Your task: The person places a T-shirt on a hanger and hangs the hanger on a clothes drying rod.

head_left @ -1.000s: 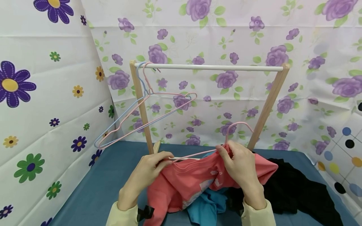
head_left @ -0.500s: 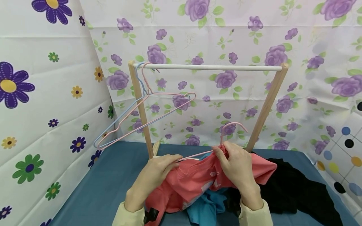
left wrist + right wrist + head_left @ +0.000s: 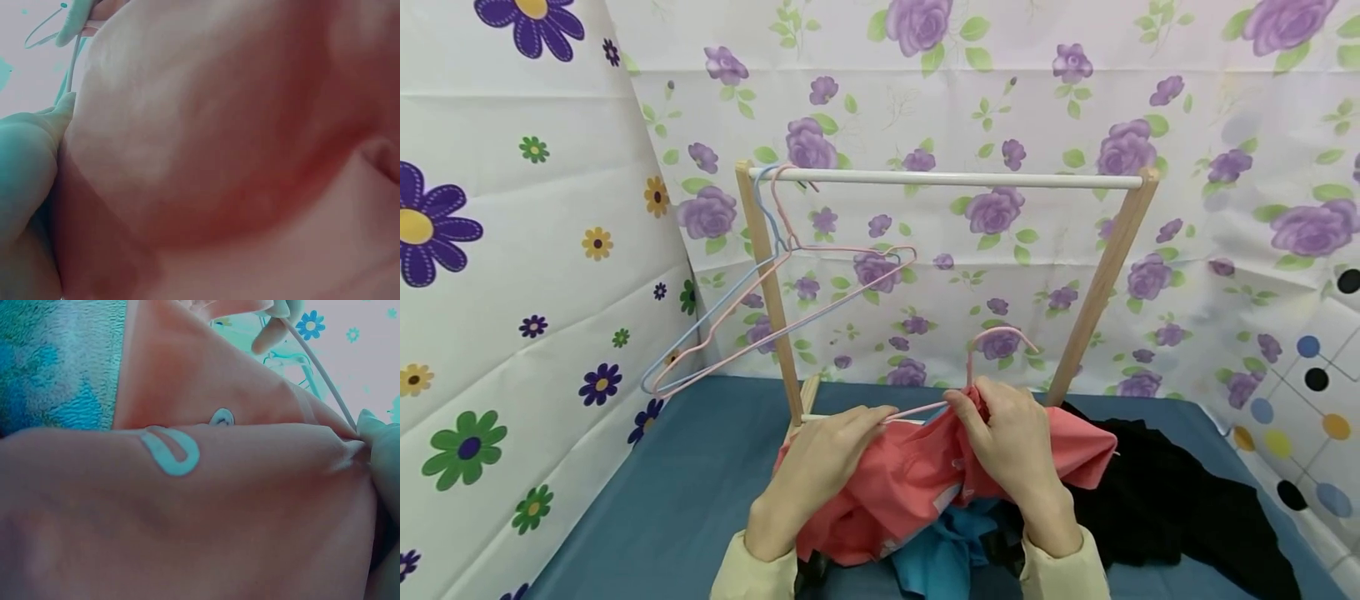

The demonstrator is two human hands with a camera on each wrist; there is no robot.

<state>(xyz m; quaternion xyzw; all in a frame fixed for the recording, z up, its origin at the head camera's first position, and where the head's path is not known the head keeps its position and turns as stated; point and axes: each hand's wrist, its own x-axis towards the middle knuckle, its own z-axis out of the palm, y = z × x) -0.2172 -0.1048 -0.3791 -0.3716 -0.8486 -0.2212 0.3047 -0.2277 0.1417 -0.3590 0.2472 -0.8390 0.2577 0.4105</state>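
Note:
A coral shirt (image 3: 910,475) with a pale print is bunched between both hands, a pink clothes hanger (image 3: 1000,331) partly inside it. The hanger's hook stands up above the cloth, and one thin arm shows at the neckline; the rest is hidden. My left hand (image 3: 827,462) grips the shirt's edge by that arm, fingertips mostly out of sight. Just below the hook, my right hand (image 3: 1011,442) pinches shirt and hanger together. Coral cloth fills most of the left wrist view. In the right wrist view, the gathered fabric (image 3: 350,453) meets the right thumb.
Behind the hands stands a rack with wooden legs (image 3: 1097,292) and a white rail (image 3: 955,178). A blue hanger (image 3: 692,327) and a second pink hanger (image 3: 850,301) hang at its left end. Blue cloth (image 3: 940,554) and black clothing (image 3: 1172,500) lie on the blue surface (image 3: 647,500).
My left hand has moved right along the hanger's arm, closer to the right hand, and coral cloth now shows behind it. The right hand and the hook have shifted slightly left.

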